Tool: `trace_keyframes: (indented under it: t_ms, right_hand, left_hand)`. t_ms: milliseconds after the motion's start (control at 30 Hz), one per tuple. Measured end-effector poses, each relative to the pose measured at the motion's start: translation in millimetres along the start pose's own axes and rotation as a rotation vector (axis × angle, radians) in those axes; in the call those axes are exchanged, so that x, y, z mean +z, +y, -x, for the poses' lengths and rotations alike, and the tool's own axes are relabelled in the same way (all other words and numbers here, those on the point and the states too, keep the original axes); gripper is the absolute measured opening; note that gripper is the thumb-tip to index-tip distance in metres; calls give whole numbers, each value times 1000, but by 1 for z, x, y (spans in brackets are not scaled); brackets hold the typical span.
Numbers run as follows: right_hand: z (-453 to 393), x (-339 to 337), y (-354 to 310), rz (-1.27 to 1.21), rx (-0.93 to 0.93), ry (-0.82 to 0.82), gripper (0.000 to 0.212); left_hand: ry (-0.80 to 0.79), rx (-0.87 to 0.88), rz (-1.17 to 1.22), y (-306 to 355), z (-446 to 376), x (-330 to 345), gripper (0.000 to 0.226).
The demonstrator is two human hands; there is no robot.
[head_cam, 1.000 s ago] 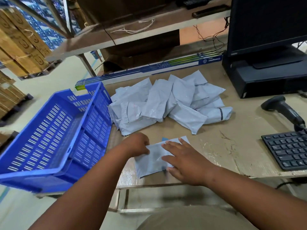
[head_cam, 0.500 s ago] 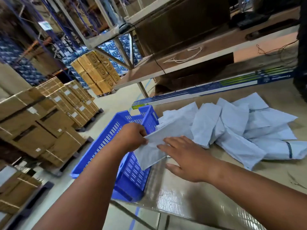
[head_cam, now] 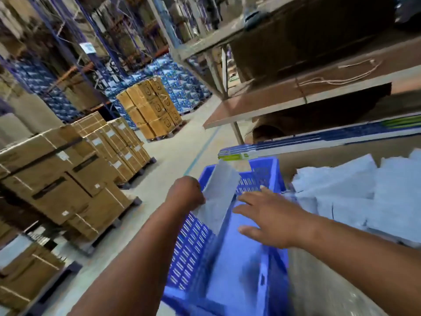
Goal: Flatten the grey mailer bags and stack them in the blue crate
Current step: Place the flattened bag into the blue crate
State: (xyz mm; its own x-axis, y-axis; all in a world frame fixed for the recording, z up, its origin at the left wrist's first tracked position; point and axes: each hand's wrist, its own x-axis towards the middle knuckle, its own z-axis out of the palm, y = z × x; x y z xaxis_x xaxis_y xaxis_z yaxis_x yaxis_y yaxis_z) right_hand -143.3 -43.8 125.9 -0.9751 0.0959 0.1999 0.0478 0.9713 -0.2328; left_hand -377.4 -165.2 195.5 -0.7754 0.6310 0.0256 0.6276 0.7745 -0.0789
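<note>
My left hand (head_cam: 186, 191) grips one flat grey mailer bag (head_cam: 217, 197) by its left edge and holds it tilted over the blue crate (head_cam: 193, 247). The bag hangs above the crate's open inside, not lying on the bottom. My right hand (head_cam: 266, 215) hovers over the crate's right side with its fingers spread and straight, just right of the bag and holding nothing. A heap of several grey mailer bags (head_cam: 364, 197) lies on the table to the right.
The crate stands left of the wooden table (head_cam: 319, 290). A long blue and green box (head_cam: 319, 140) lies along the table's back under a brown shelf (head_cam: 296, 103). Stacked cardboard boxes on pallets (head_cam: 68, 169) fill the floor to the left.
Both hands have moved left from the table to over the crate, the left carrying the bag. The right hand has come off the bag. The view has swung left.
</note>
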Motion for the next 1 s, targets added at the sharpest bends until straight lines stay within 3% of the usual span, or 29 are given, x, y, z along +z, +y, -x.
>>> trace_keyframes:
  t_ms: [100,267,433,667,867,1000]
  right_hand:
    - [-42,18,-4,58,41,-62,48]
    - [-70,38,-9,49,140,-151,45]
    - [-72,52,-12,-71,195,-114,43]
    - [-64,53,-14,-47,220,-54,38]
    - [-62,56,-12,-72,250,-45,35]
    - [-63,57,-12,-80,267,-82,42]
  left_hand:
    - [-50,9,-50,-23,-38,41,33]
    - [-181,-1,-68,-28,-67,89,19]
    - [-171,-29,-87,-16,-82,125,36]
    - [-160,-89,-141,-3,-82,132,36]
    - [-347,-63,-256,-5,-85,121,54]
    - [-256,-52,-216,-11,-74,121,40]
